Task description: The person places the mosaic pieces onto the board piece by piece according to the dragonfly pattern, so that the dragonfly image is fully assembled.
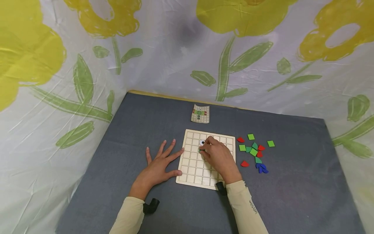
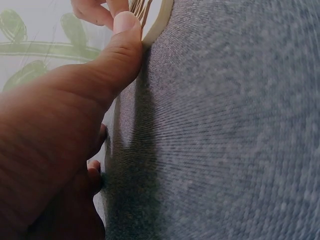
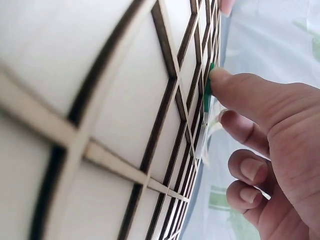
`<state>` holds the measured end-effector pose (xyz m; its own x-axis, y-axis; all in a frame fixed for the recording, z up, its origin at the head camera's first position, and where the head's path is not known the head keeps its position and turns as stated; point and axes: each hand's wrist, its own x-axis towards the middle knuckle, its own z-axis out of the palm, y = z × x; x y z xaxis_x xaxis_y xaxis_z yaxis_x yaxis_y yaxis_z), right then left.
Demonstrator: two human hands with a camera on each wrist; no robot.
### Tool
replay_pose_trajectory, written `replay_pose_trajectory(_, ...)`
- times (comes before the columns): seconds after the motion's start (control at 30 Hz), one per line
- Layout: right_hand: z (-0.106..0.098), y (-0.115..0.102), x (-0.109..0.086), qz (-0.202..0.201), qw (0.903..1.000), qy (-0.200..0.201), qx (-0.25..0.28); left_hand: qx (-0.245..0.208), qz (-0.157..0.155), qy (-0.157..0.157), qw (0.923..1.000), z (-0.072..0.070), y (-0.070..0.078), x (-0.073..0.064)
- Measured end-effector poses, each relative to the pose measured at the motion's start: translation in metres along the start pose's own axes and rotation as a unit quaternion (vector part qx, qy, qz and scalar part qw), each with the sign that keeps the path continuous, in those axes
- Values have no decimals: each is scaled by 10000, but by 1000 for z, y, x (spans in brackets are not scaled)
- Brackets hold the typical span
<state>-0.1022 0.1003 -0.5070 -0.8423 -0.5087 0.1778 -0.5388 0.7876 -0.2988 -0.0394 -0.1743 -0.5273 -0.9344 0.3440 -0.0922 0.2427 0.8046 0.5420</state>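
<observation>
A wooden grid board point(image 1: 191, 162) lies on the table, divided by raised strips into square cells. My left hand point(image 1: 157, 169) is spread flat beside it, with thumb and index fingertip at its left edge. Over the upper middle of the board, my right hand point(image 1: 219, 157) pinches a small green tile point(image 3: 207, 97) between thumb and fingers. In the right wrist view this tile shows edge-on, right at the grid strips. A white eye piece with a black dot point(image 1: 202, 142) sits in a cell just above it, partly beside the right fingers.
Right of the board lie loose pieces: green squares point(image 1: 251, 136), dark green rounded pieces point(image 1: 258, 160), red pieces point(image 1: 244, 163) and a blue cluster point(image 1: 261, 168). A picture card point(image 1: 200, 113) showing a green and red figure lies behind the board. Flower-printed cloth point(image 1: 169, 65) surrounds the table.
</observation>
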Motion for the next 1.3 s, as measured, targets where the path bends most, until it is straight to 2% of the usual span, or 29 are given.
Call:
replay_pose_trajectory(0.3,-2,3,-4,-124,9997,156,-108,25,-56,-80,9999,1,0,0)
replay_pose_trajectory(0.5,-7,6,-9,2,9997,205,113,-1,-41,-49,10000,1,-1,-1)
replay_pose_trajectory(0.73,-17,17,-17,304,9979,437,357,-22,-40,-58,10000,0,0,0)
replay_pose_trajectory(1.1,-29,50,-33,1253,9897,257,647,-21,-12,-35,10000,-1,3,0)
replay_pose_trajectory(1.3,-36,72,-44,1484,9850,582,659,14,-34,-37,10000,-1,2,0)
